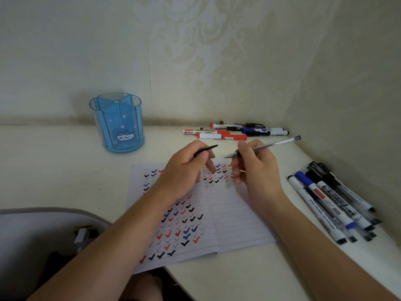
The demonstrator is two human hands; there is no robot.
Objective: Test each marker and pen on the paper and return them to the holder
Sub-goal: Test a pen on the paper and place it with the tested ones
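An open lined notebook [234, 216] lies on the white desk, its left page covered in red, blue and black check marks. Above it, my right hand [256, 168] grips a clear pen [275, 144], uncapped, tip pointing left. My left hand [186, 168] pinches the pen's black cap [206, 149], a short gap from the tip. The blue see-through holder [118, 122] with a cat picture stands at the back left, with nothing seen inside. One pile of markers and pens [236, 131] lies at the back by the wall. Another pile [334, 203] lies on the right.
The desk [54, 170] sits in a corner, with patterned walls at the back and right. Its front edge curves in at the lower left, where a grey chair [32, 246] and a small dark object show below.
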